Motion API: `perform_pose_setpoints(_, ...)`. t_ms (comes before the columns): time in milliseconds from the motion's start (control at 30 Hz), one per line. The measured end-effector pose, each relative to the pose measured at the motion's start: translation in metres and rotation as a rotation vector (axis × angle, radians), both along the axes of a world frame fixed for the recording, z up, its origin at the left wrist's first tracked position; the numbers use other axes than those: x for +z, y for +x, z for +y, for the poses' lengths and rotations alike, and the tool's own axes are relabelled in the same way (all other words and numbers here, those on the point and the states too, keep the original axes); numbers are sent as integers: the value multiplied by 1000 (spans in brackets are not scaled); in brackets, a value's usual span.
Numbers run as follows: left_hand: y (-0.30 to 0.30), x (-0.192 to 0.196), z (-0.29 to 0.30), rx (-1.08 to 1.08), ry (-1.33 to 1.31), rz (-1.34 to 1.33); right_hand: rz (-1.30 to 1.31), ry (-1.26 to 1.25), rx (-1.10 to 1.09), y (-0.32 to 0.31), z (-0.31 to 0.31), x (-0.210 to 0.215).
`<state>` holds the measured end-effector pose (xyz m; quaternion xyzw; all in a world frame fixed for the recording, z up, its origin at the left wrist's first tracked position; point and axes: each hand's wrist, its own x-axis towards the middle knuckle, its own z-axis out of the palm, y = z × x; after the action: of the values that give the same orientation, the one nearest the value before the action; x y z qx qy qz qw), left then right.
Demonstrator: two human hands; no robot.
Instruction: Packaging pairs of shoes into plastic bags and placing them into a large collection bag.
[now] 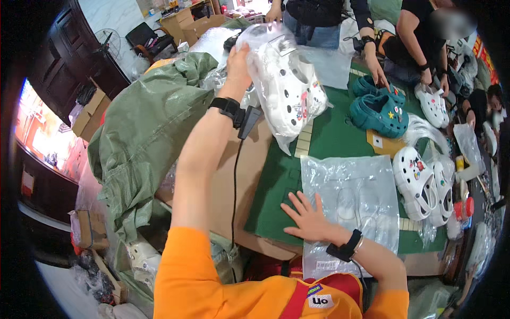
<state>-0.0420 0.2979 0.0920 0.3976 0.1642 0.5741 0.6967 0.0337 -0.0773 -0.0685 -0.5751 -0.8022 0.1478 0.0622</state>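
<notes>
My left hand (239, 69) reaches up and away, closed on the edge of a clear plastic bag (252, 40). Inside that bag sits a pair of white clogs (284, 87) with round holes and colourful charms. My right hand (309, 217) lies with its fingers spread at the left edge of a flat, clear plastic bag (366, 181), partly on the green mat (273, 196). Right of the flat bag stands another pair of white clogs (414, 186) with charms. Farther back are teal clogs (380, 114), with a co-worker's hand (377, 72) reaching onto them.
A green woven sheet (149, 133) drapes over a heap on the left. Brown cardboard (236, 196) lies by the mat. A black cable (235, 196) hangs from my left wrist strap. At the far right, another person's hands (433, 82) handle a white clog (433, 106).
</notes>
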Motion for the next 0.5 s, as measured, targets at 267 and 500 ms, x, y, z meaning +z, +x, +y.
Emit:
perform_pose_setpoints(267,-39,65,-91,-258,152,-20,1205,-494,-365,57,31,34)
perform_pose_setpoints(500,-58,80,-166,-334,88,20,1266,-23,-346,58,25,109)
